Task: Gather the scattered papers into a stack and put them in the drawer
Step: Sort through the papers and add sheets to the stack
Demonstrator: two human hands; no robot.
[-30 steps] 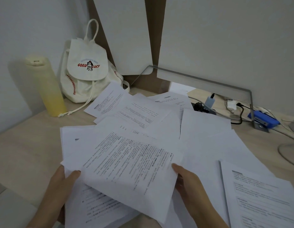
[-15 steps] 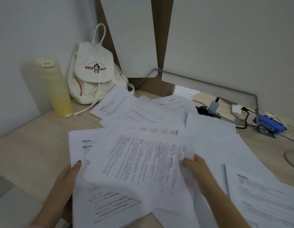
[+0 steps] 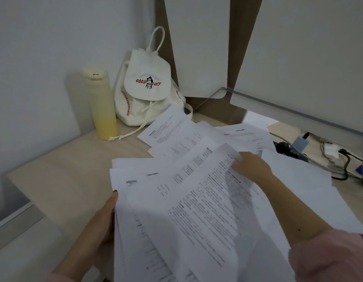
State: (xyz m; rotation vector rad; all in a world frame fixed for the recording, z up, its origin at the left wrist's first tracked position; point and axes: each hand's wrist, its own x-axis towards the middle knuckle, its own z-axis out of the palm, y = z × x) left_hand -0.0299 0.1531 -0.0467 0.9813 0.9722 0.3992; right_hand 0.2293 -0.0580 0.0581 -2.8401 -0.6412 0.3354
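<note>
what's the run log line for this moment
stage: gathering | left hand: holds gathered papers at left edge | right hand: reaching across to far sheets | drawer: not in view

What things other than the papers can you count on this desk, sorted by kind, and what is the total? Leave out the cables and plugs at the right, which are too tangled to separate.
Bottles: 1, the yellow bottle
Bags: 1, the white drawstring bag
Hands: 2, the left hand and the right hand
Total: 4
</note>
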